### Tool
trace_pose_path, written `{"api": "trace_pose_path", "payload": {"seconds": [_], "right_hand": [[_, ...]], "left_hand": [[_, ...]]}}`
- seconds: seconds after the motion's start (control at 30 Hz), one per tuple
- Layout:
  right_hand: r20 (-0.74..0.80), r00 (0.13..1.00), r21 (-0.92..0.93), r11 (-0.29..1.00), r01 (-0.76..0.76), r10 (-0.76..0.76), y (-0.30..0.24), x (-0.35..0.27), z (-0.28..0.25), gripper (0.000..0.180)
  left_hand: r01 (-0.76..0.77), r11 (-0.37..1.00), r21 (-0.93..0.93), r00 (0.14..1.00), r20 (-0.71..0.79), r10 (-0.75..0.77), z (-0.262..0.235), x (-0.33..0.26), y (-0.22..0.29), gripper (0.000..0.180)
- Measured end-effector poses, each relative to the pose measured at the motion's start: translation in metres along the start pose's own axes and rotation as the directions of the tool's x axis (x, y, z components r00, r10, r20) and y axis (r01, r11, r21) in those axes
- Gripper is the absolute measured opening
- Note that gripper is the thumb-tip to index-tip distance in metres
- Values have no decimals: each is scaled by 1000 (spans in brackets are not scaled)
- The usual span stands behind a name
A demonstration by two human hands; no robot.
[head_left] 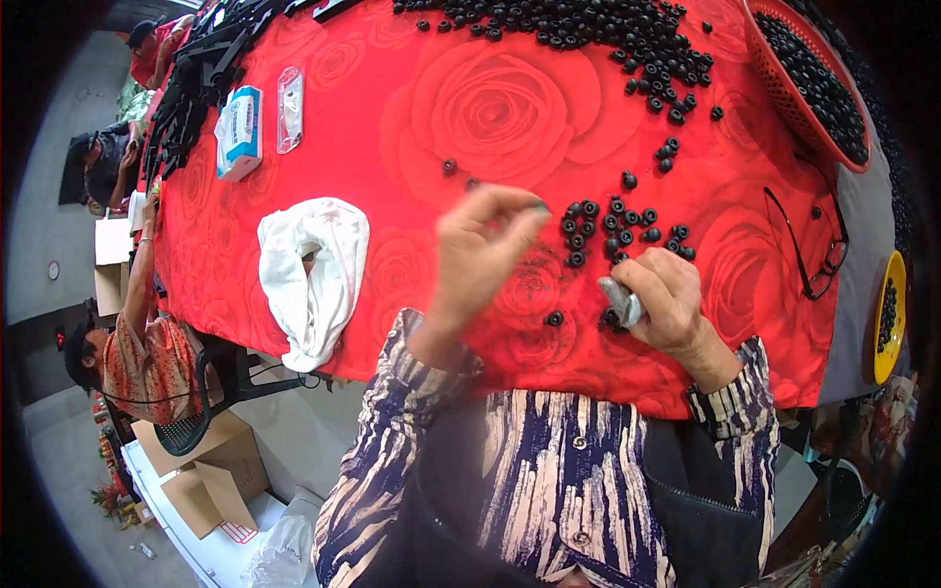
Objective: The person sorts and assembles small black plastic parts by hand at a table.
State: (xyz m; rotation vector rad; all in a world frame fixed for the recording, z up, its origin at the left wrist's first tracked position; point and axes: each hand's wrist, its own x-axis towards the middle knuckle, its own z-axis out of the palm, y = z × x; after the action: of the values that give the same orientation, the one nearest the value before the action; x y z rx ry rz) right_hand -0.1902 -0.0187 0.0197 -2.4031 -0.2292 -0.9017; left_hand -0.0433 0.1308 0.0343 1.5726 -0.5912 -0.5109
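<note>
My left hand (477,257) hovers above the red cloth, slightly smeared by motion. Its thumb and index finger meet in a pinch, with a small dark bluish spot at the tip; whether they hold anything is unclear. My right hand (670,300) is closed around a grey, wrinkled-looking object (624,302) whose kind I cannot make out. Just beyond this hand lies a loose group of small black ring-shaped parts (613,221). One single black part (555,318) rests between my two hands, and another (449,167) lies past my left hand.
A large heap of black parts (588,24) covers the far side. At right are a red basket (799,116), eyeglasses (806,284) and a yellow plate (887,365). A white cloth (312,279), tissue pack (239,133), clear case (290,110) and long black pieces (191,93) lie left, near other people.
</note>
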Motion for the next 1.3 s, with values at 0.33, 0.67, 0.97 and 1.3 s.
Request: {"api": "trace_pose_path", "payload": {"seconds": [0.33,0.67,0.97,1.3], "right_hand": [[57,997,-12,999,-44,45,3,1,2,21],[64,995,-31,997,-74,76,8,-3,1,20],[51,994,42,994,-101,99,5,0,-3,21],[39,968,281,927,-248,247,0,1,-5,37]], "left_hand": [[-138,855,499,926,-242,291,-38,24,-21,17],[-238,857,458,729,667,-154,-9,-24,17,35],[-76,952,296,863,498,-86,-3,-18,5,25],[576,664,-476,776,575,-260,19,-7,-12,25]]}}
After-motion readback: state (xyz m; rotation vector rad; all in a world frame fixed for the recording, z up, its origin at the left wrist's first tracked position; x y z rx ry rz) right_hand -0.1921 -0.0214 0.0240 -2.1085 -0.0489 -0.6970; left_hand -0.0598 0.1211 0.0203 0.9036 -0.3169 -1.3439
